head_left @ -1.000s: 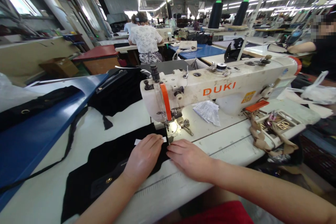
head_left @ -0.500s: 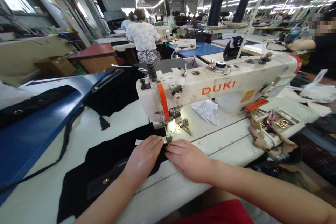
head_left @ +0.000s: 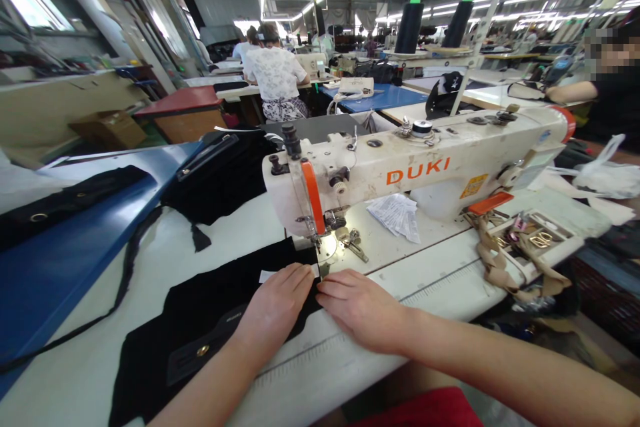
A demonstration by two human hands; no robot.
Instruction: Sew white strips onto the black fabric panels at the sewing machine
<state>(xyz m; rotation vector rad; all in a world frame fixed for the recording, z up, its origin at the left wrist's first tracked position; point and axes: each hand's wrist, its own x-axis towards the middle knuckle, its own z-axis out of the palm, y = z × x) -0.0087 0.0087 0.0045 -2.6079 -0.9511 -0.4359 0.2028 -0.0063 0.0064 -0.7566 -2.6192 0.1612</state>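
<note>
A black fabric piece (head_left: 200, 320) with a small metal snap lies on the white sewing table (head_left: 350, 347) in front of a cream sewing machine marked DUKI (head_left: 415, 160). My left hand (head_left: 277, 307) lies flat on the fabric, fingers together over a small white label (head_left: 267, 275) close to the lit needle area (head_left: 323, 247). My right hand (head_left: 357, 307) rests palm down at the fabric's right edge, fingertips touching the left hand's fingertips just in front of the presser foot.
More black fabric (head_left: 225, 173) and a black strap (head_left: 125, 280) lie to the left by a blue table (head_left: 75, 233). A stack of white labels (head_left: 397, 213) sits under the machine arm. A tray of metal buckles (head_left: 530, 233) and tan straps is at right. Other people work behind.
Both hands stayed on the fabric by the needle, shifting only very slightly; the view moved a little.
</note>
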